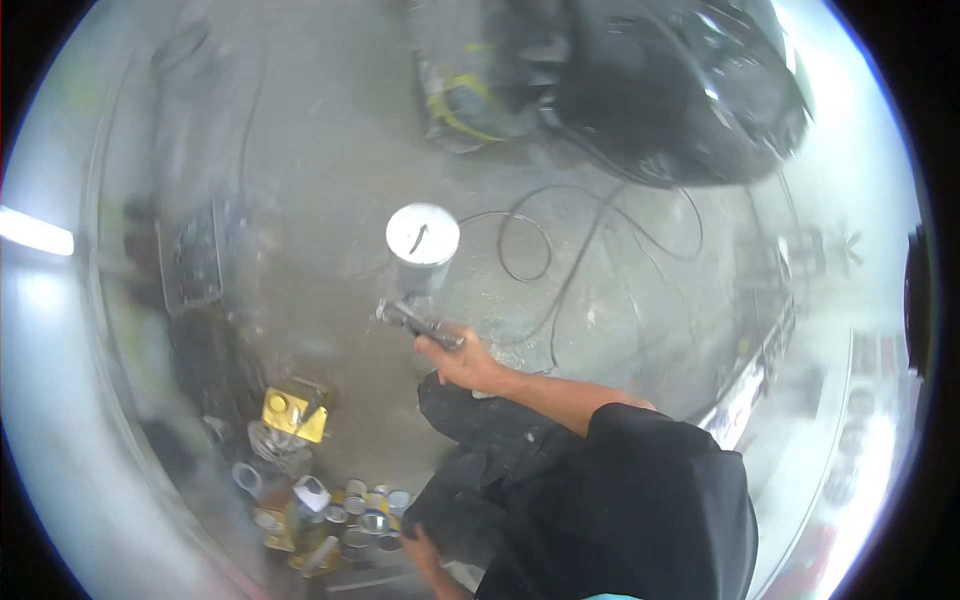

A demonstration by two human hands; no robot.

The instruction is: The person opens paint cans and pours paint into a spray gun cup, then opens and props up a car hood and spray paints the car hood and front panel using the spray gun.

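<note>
My right hand (465,360) is closed around the handle of a metal spray gun (408,318). A cup with a round white lid (423,232) sits on the gun, with a short dark mark or strip across the lid. Low in the view, my left hand (420,550) is beside my dark trousers (465,480), near several cans (373,522). Its fingers are blurred and partly hidden, and I cannot make out anything in it.
Thin hoses (560,300) loop over the grey floor (340,180). A large dark glossy object (680,95) stands at the upper right, beside plastic sheeting (465,100). A yellow tin (295,414) lies at the lower left. A dark framed panel (195,258) is at the left.
</note>
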